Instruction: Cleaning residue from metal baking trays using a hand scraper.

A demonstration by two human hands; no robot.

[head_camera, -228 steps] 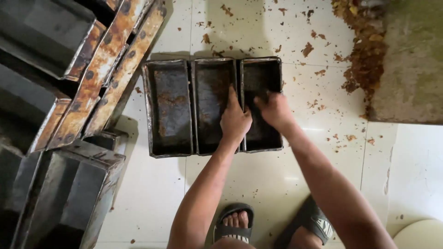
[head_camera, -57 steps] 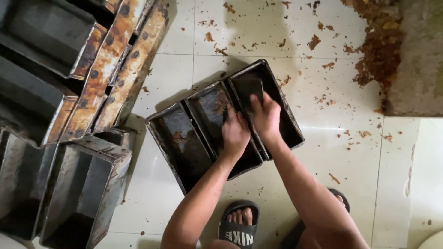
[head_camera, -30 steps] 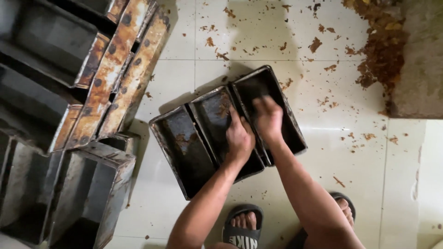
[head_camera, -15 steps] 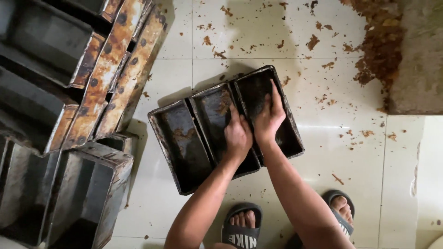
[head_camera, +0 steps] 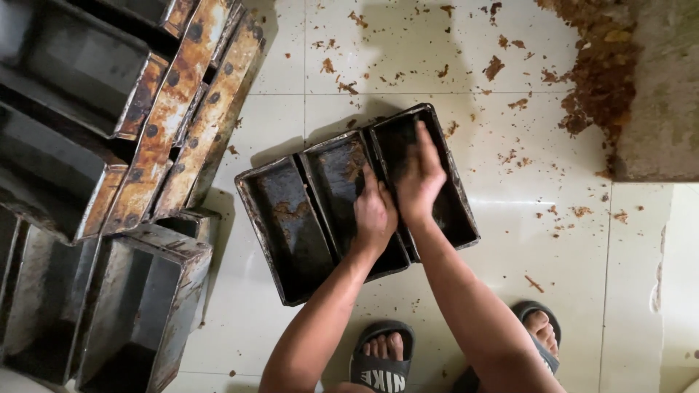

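Blackened metal, crusted with brown residue, forms a three-compartment baking tin (head_camera: 285, 218) lying at an angle on a pale tiled floor (head_camera: 582, 291). Left compartment: empty of hands, with rust-coloured patches on its base. Middle compartment: the left hand (head_camera: 374, 212) presses into it, fingers loosely curled, gripping nothing that can be seen. Right compartment: the right hand (head_camera: 420, 178) lies against its inner wall and base, fingers extended and together, also grasping nothing visible. The two hands sit just beside each other across the dividing wall. Stacked loaf tins (head_camera: 87, 167), dark inside with rusted, spotted rims, fill the left side of the view, some tilted over others. Brown crumbs (head_camera: 510, 65) are scattered over the tiles, thickening into a heap (head_camera: 601, 80) against a grey slab (head_camera: 666, 94) at upper right. Two sandalled feet (head_camera: 382, 353) stand below the tin.
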